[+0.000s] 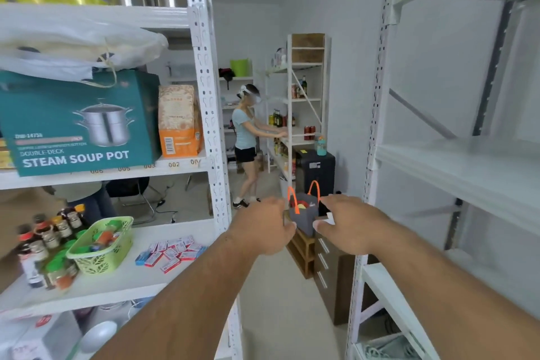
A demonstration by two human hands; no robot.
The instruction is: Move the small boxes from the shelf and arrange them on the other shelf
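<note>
Several small red, white and blue boxes lie in a loose heap on the lower board of the left shelf unit. The other shelf unit stands on the right, and its white boards are bare. Both my arms reach forward into the aisle between the two units. My left hand and my right hand hover side by side at about the height of the boxes, backs up, fingers loosely curled. I see nothing held in either hand. The boxes are down to the left of my left hand.
A green basket and sauce bottles stand left of the boxes. A teal soup-pot carton and an orange bag sit one shelf up. Ahead are a grey bag with orange handles on a drawer unit and a person at a far shelf.
</note>
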